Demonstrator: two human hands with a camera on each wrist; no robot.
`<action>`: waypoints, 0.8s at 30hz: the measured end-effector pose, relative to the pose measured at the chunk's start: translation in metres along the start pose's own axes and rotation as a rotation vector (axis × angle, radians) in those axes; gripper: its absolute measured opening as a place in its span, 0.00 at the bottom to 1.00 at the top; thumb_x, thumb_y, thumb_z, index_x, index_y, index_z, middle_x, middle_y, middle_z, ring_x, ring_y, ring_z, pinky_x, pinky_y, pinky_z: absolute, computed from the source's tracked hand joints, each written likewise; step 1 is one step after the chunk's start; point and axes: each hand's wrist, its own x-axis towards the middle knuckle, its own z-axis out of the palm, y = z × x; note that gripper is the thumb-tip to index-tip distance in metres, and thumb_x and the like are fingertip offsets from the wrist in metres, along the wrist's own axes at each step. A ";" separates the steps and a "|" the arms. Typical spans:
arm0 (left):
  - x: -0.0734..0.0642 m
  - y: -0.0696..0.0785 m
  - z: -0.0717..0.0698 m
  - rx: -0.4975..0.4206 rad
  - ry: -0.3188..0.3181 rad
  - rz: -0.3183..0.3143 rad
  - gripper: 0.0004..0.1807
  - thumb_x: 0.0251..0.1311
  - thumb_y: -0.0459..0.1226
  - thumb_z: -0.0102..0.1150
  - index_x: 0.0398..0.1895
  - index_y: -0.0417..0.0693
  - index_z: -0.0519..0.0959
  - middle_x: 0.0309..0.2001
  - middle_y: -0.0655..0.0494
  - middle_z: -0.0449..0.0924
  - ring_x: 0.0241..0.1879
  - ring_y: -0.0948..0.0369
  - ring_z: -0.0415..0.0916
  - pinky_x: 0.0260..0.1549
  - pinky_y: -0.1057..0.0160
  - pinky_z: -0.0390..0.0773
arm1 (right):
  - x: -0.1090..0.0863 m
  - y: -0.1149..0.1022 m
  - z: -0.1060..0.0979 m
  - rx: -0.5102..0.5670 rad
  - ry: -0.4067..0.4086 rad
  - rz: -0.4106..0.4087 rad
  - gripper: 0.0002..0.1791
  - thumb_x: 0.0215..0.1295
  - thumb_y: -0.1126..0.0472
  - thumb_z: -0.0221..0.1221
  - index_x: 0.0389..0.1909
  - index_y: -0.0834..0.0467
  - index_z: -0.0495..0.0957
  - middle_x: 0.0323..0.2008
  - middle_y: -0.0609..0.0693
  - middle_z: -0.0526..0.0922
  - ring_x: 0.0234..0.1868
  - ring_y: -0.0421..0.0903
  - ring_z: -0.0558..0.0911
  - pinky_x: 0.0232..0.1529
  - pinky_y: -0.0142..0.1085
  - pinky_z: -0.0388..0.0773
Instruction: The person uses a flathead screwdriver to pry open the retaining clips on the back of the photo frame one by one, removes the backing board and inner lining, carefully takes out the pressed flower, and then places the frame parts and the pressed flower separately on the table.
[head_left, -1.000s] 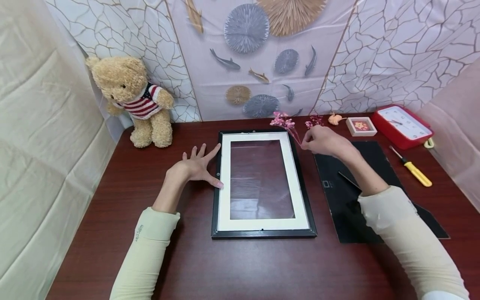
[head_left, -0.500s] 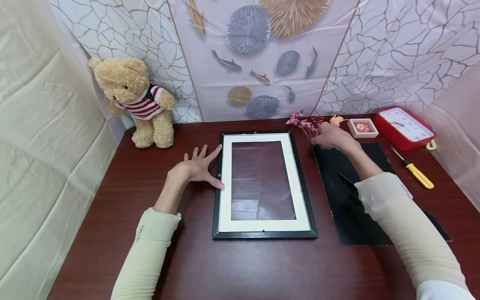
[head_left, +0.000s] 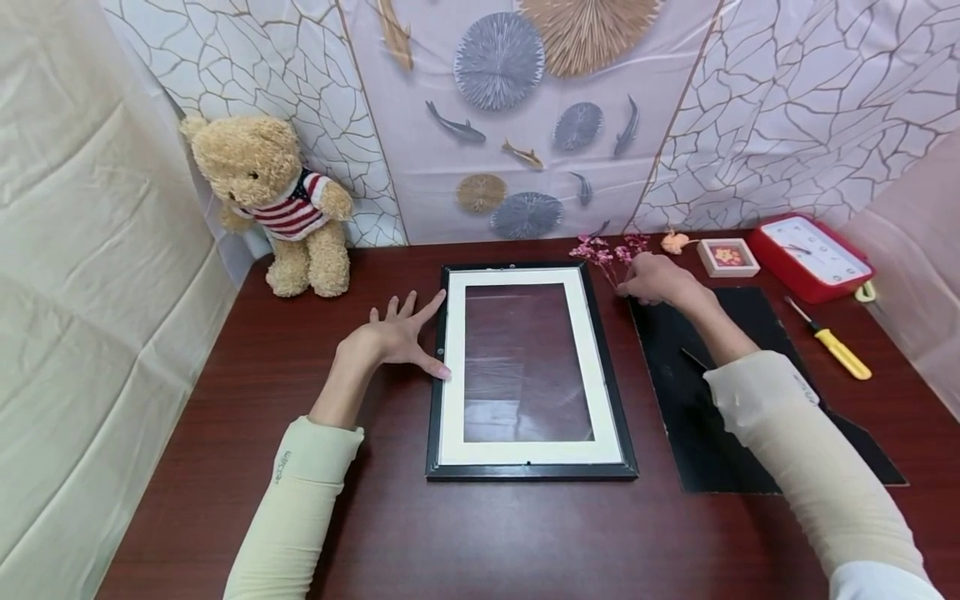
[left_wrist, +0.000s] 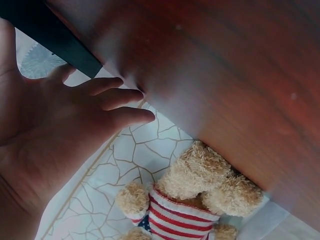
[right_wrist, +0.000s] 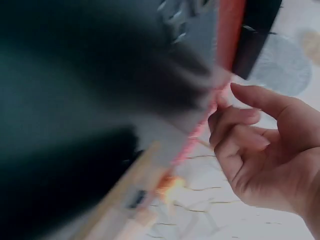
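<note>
The black picture frame (head_left: 531,472) lies on the table with a white mat (head_left: 453,417) around a clear pane. At its left side my left hand (head_left: 382,340) has its fingers spread, the thumb on the mat's edge and the index fingertip at the black rim. In the left wrist view those fingers (left_wrist: 125,116) are extended beside the frame. Past the frame's top right corner, my right hand (head_left: 654,279) pinches the thin stem of a pink dried flower sprig (head_left: 592,250). A second, darker pink sprig (head_left: 636,242) lies just behind that hand.
A black backing board (head_left: 675,400) lies under the right forearm. Right of it are a yellow-handled screwdriver (head_left: 842,353), a red clock (head_left: 810,287), a small boxed ornament (head_left: 727,257) and an orange ornament (head_left: 675,242). A teddy bear (head_left: 262,167) sits at back left.
My right hand has moved right with the flower sprig, away from the frame's top right corner, and come down near the table. My left hand has stayed at the frame's left edge.
</note>
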 end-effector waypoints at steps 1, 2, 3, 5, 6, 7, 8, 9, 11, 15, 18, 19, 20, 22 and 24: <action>0.000 0.001 0.000 -0.005 -0.004 0.006 0.84 0.41 0.75 0.80 0.90 0.79 0.27 0.91 0.42 0.23 0.88 0.35 0.21 0.82 0.25 0.29 | -0.007 -0.005 0.001 -0.003 0.015 -0.014 0.20 0.82 0.59 0.59 0.28 0.66 0.83 0.19 0.49 0.78 0.23 0.43 0.75 0.28 0.35 0.71; 0.000 0.001 0.000 -0.008 -0.008 0.016 0.84 0.41 0.76 0.80 0.90 0.77 0.27 0.91 0.41 0.23 0.88 0.35 0.21 0.81 0.25 0.29 | -0.015 -0.011 0.002 -0.003 0.030 -0.029 0.19 0.82 0.58 0.60 0.32 0.68 0.84 0.20 0.51 0.80 0.24 0.44 0.77 0.28 0.35 0.71; 0.000 0.001 0.001 -0.016 -0.009 0.020 0.85 0.39 0.77 0.79 0.90 0.77 0.27 0.91 0.42 0.24 0.89 0.36 0.21 0.82 0.26 0.29 | -0.024 -0.017 0.004 -0.002 0.037 -0.044 0.18 0.83 0.57 0.60 0.36 0.68 0.85 0.22 0.52 0.81 0.25 0.45 0.78 0.29 0.36 0.72; -0.003 0.003 0.000 -0.029 -0.008 0.035 0.85 0.39 0.77 0.80 0.91 0.74 0.28 0.91 0.42 0.26 0.89 0.37 0.22 0.82 0.26 0.29 | -0.042 -0.033 0.010 0.010 0.026 -0.074 0.18 0.83 0.56 0.60 0.42 0.69 0.85 0.26 0.55 0.84 0.27 0.47 0.80 0.30 0.38 0.73; -0.006 0.005 -0.001 -0.033 -0.007 0.047 0.85 0.41 0.76 0.80 0.91 0.72 0.29 0.91 0.42 0.27 0.89 0.36 0.23 0.82 0.25 0.29 | -0.050 -0.040 0.013 0.014 0.008 -0.085 0.18 0.83 0.56 0.60 0.45 0.69 0.85 0.27 0.56 0.85 0.28 0.48 0.82 0.31 0.39 0.74; -0.009 0.007 -0.001 -0.038 -0.002 0.062 0.85 0.42 0.75 0.80 0.91 0.70 0.29 0.91 0.41 0.28 0.89 0.36 0.23 0.81 0.25 0.29 | -0.058 -0.046 0.016 0.012 -0.010 -0.093 0.17 0.83 0.55 0.61 0.44 0.68 0.85 0.27 0.56 0.85 0.28 0.49 0.82 0.31 0.39 0.74; -0.013 0.010 -0.002 -0.050 -0.003 0.075 0.84 0.43 0.74 0.80 0.92 0.68 0.29 0.91 0.41 0.29 0.89 0.35 0.24 0.81 0.25 0.30 | -0.065 -0.052 0.019 0.008 -0.028 -0.100 0.17 0.83 0.55 0.61 0.44 0.67 0.85 0.27 0.56 0.85 0.27 0.49 0.82 0.30 0.38 0.74; -0.018 0.013 -0.004 -0.068 -0.005 0.088 0.83 0.46 0.73 0.80 0.92 0.66 0.30 0.91 0.41 0.30 0.89 0.35 0.24 0.82 0.25 0.30 | -0.070 -0.056 0.021 -0.001 -0.046 -0.105 0.17 0.84 0.55 0.61 0.43 0.67 0.85 0.26 0.56 0.84 0.27 0.48 0.82 0.30 0.38 0.74; -0.029 0.016 -0.004 -0.104 -0.008 0.115 0.80 0.51 0.70 0.79 0.92 0.62 0.30 0.91 0.42 0.30 0.88 0.34 0.23 0.82 0.25 0.30 | -0.078 -0.066 0.027 -0.024 -0.077 -0.118 0.16 0.84 0.55 0.61 0.41 0.66 0.83 0.26 0.55 0.84 0.26 0.47 0.81 0.29 0.37 0.73; -0.046 0.020 -0.001 -0.159 -0.036 0.164 0.71 0.65 0.67 0.70 0.92 0.57 0.28 0.92 0.47 0.29 0.89 0.38 0.20 0.83 0.29 0.29 | -0.089 -0.077 0.034 -0.125 -0.094 -0.102 0.19 0.84 0.55 0.61 0.52 0.71 0.81 0.35 0.59 0.86 0.33 0.50 0.84 0.34 0.42 0.80; -0.055 0.029 0.001 -0.127 -0.057 0.175 0.60 0.80 0.62 0.56 0.91 0.47 0.28 0.91 0.44 0.27 0.89 0.39 0.20 0.84 0.30 0.31 | -0.093 -0.083 0.038 -0.226 -0.087 -0.082 0.27 0.83 0.53 0.61 0.61 0.76 0.76 0.49 0.68 0.84 0.45 0.58 0.86 0.44 0.51 0.84; -0.054 0.031 0.004 -0.099 -0.052 0.171 0.56 0.83 0.59 0.51 0.91 0.43 0.29 0.91 0.42 0.28 0.89 0.39 0.22 0.84 0.31 0.33 | -0.093 -0.084 0.040 -0.248 -0.082 -0.077 0.28 0.83 0.52 0.61 0.62 0.77 0.76 0.51 0.69 0.82 0.46 0.58 0.85 0.46 0.53 0.83; -0.057 0.038 0.005 -0.077 -0.053 0.161 0.52 0.87 0.56 0.46 0.90 0.37 0.30 0.91 0.39 0.28 0.89 0.38 0.24 0.85 0.33 0.35 | -0.093 -0.084 0.042 -0.264 -0.080 -0.075 0.29 0.83 0.52 0.62 0.61 0.78 0.76 0.53 0.71 0.81 0.47 0.59 0.84 0.48 0.53 0.83; -0.064 0.054 0.006 -0.049 -0.048 0.130 0.46 0.90 0.51 0.39 0.88 0.29 0.32 0.90 0.34 0.29 0.89 0.37 0.27 0.86 0.35 0.39 | -0.090 -0.083 0.045 -0.266 -0.092 -0.082 0.29 0.83 0.53 0.61 0.61 0.79 0.75 0.56 0.75 0.79 0.50 0.61 0.83 0.50 0.54 0.82; -0.065 0.067 0.010 -0.026 -0.016 0.091 0.43 0.91 0.48 0.35 0.86 0.24 0.33 0.89 0.30 0.32 0.89 0.37 0.30 0.86 0.40 0.44 | -0.086 -0.082 0.048 -0.260 -0.107 -0.084 0.32 0.84 0.54 0.61 0.66 0.82 0.72 0.61 0.79 0.77 0.57 0.65 0.82 0.55 0.54 0.83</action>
